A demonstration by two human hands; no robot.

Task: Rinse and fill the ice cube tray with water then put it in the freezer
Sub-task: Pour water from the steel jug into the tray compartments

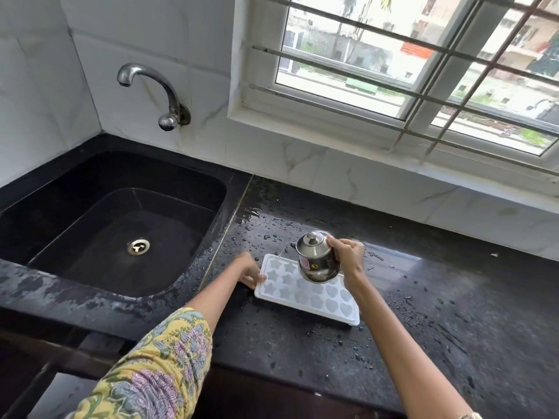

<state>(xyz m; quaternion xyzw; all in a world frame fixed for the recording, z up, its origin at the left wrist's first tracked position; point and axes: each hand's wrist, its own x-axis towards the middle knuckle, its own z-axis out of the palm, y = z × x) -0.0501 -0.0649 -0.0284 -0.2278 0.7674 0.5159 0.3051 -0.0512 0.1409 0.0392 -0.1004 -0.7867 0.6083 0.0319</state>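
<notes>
A white ice cube tray (314, 300) with star and heart shaped cells lies flat on the black counter (423, 313), right of the sink. My left hand (249, 272) grips the tray's left edge. My right hand (348, 257) holds a small steel lidded pot (316, 258) tilted over the tray's far end. A thin stream of water runs from its spout into a far-left cell.
A black sink (115, 225) with a metal drain lies to the left, under a wall-mounted steel tap (151, 89). Water drops dot the counter around the tray. White tiles and a barred window (423, 65) back the counter.
</notes>
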